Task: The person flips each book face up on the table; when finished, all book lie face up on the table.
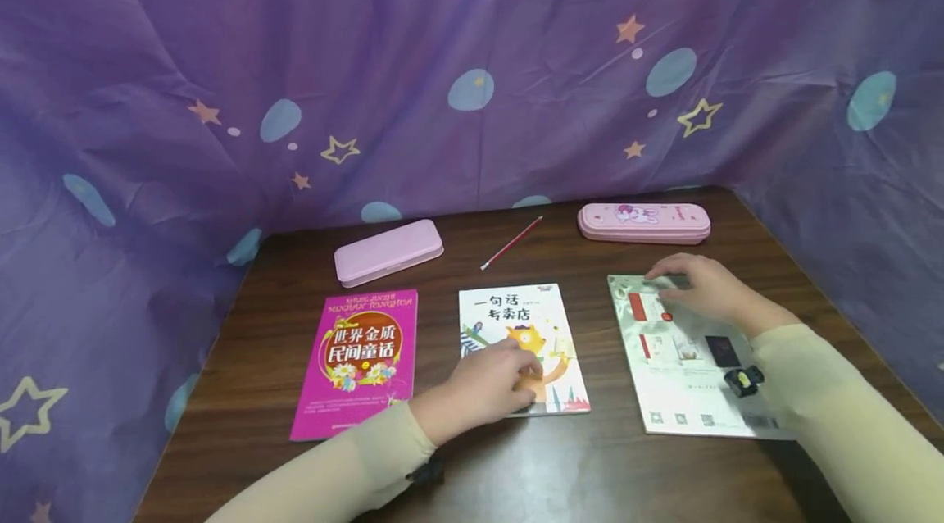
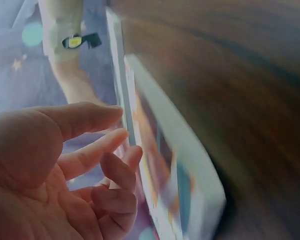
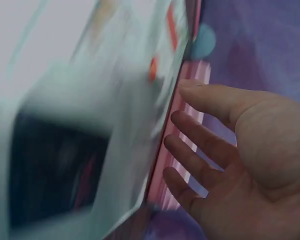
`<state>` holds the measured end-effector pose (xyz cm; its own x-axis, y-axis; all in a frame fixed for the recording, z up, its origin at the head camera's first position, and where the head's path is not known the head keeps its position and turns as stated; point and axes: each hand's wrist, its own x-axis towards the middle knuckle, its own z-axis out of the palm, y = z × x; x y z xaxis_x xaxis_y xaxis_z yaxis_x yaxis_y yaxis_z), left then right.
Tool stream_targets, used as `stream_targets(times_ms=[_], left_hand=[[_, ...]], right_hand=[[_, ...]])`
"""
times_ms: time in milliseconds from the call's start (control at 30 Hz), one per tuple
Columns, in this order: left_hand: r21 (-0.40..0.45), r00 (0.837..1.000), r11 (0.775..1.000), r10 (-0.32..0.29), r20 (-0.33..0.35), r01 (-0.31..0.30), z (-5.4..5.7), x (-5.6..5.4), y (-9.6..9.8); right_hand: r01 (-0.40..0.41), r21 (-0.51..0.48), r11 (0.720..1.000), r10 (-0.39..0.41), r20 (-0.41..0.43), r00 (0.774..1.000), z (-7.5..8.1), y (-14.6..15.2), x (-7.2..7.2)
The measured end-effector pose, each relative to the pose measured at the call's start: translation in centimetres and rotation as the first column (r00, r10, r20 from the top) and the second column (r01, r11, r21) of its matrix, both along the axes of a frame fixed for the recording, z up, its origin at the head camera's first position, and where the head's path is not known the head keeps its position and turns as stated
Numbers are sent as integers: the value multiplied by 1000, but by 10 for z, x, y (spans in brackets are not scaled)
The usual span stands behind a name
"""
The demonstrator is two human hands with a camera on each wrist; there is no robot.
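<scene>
Nearest first: we have the left hand (image 1: 487,384) over the lower part of the fox-cover book (image 1: 549,334), which lies flat, centre of the tabletop (image 1: 516,474). Its fingers are loosely bent, gripping nothing; we can't tell if the fingertips touch the cover. We judge this book light, fairly stiff, maybe slick on the cover; best hold is the side edges, thumb on top, fingers under. Left of it, the magenta book (image 1: 361,359) lies untouched.

To the right, the pale green book (image 1: 678,379) lies flat; the right hand (image 1: 696,293) is at its far edge, fingers relaxed and apart, pinching nothing; contact unclear. It looks wider and probably floppier, so we'd take opposite edges to avoid bending it; corners may crease.

Farther back: the plain pink case (image 1: 388,252), the red pencil (image 1: 512,243), the rabbit-print case (image 1: 645,225), then the purple cloth (image 1: 472,31).
</scene>
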<state>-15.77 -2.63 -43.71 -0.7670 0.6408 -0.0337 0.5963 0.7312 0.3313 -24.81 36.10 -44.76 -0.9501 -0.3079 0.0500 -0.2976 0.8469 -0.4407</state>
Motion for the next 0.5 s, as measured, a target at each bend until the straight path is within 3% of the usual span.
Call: stream_targets(times_ms=[233,500], left_hand=[[16,994,996,-86,-74,87,-9,2,39],[70,995,993,-97,-8,98,-11,6,73]], right_hand=[[198,89,976,-209,146,967,-6,45,10],[215,48,975,-220,174,960,-7,68,17]])
